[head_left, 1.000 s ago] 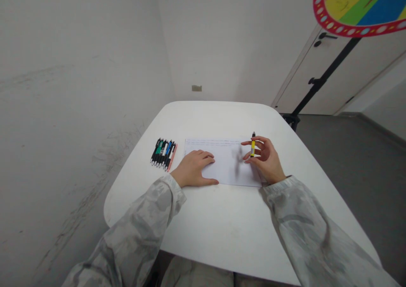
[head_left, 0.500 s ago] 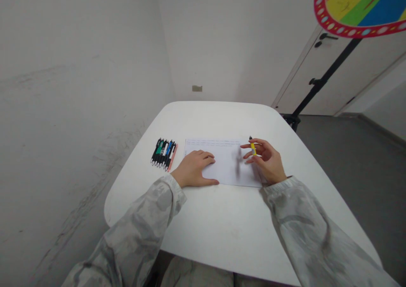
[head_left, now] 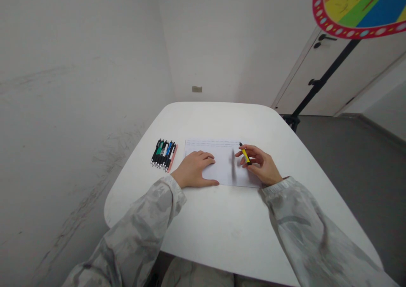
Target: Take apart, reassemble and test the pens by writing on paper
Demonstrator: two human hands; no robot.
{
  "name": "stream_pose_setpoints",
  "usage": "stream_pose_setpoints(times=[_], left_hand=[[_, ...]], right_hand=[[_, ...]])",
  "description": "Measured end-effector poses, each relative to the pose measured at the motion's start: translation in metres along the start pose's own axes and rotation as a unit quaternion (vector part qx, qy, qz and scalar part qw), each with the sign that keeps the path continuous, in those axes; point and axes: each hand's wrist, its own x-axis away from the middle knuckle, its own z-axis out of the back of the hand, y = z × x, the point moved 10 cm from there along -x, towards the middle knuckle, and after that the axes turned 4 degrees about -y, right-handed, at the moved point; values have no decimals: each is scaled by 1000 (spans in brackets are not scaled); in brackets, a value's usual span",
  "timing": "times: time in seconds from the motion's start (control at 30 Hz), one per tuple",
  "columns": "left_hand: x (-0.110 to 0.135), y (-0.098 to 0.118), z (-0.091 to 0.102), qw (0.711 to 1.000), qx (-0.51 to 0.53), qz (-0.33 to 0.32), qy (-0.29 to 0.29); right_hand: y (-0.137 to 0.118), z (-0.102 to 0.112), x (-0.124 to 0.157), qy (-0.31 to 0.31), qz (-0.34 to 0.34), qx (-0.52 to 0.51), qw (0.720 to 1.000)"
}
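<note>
A white sheet of paper (head_left: 222, 168) with lines of small writing along its top lies on the table. My left hand (head_left: 198, 168) rests flat on the left part of the sheet, thumb and fingers apart. Above the sheet's right side, my right hand (head_left: 261, 164) grips a yellow and black pen (head_left: 245, 155) between thumb and fingers. The pen tilts, its upper end leaning left, and its shadow falls on the paper. Left of the sheet, several pens (head_left: 163, 154) with black, green, white and blue barrels lie side by side, with a pinkish strip at their right edge.
The white table (head_left: 215, 120) has rounded corners and stands near grey-white walls. At the upper right is a colourful wheel (head_left: 355, 8) on a black stand (head_left: 328, 75), in front of a door (head_left: 342, 84). A socket plate (head_left: 197, 89) sits low on the back wall.
My right hand has moved a little left and down, and the pen in it has turned to lean further left. My left hand and the row of pens have stayed put.
</note>
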Motion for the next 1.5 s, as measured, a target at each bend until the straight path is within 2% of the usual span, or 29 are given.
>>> stream_pose_setpoints(times=[0.13,0.3,0.43,0.83,1.07,1.2,1.37,1.43,1.5], left_hand=[[0,1,0,1000,1,-2,-2],[-1,1,-1,1000,-2,-1,-3],[0,1,0,1000,1,0,-2],[0,2,1,1000,0,1,-2],[-1,0,0,1000,-2,6,-5],[-1,2,0,1000,-6,5,-7],[-1,1,0,1000,-10,4,-1],[-1,1,-1,1000,-11,4,0],[-1,0,-1,1000,-10,4,0]], right_hand=[[-7,-2,0,-9,22,67,997],[-14,-10,0,-42,63,99,992],[-16,-13,1,-44,76,125,988],[-16,-15,2,-43,87,163,982],[-16,-14,1,-51,99,148,983],[-16,-7,-2,17,69,144,987],[-24,20,-2,173,43,170,969],[-25,31,-5,215,24,141,966],[-22,37,-14,225,2,88,970]])
